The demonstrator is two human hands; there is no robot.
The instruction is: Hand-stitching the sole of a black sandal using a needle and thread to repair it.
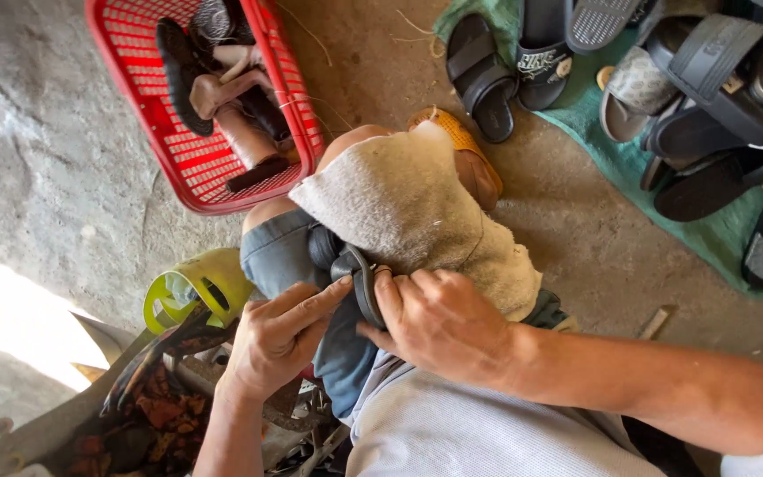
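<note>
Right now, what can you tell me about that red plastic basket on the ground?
The red plastic basket is a rectangular lattice crate with open mesh walls, lying on the grey concrete floor beside the person's knee. Its top end is cut off by the picture's edge. Inside lie dark and tan shoes. Neither hand touches it.

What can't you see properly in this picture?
- Black rubber sandal: mostly hidden by the left hand, the right hand and the beige towel over the knee.
- Shoes in the red plastic basket: cut off by the top edge.
- Dark sandals on the green mat: cut off by the top and right edges.
- Yellow-green plastic object: kind unclear.
</note>
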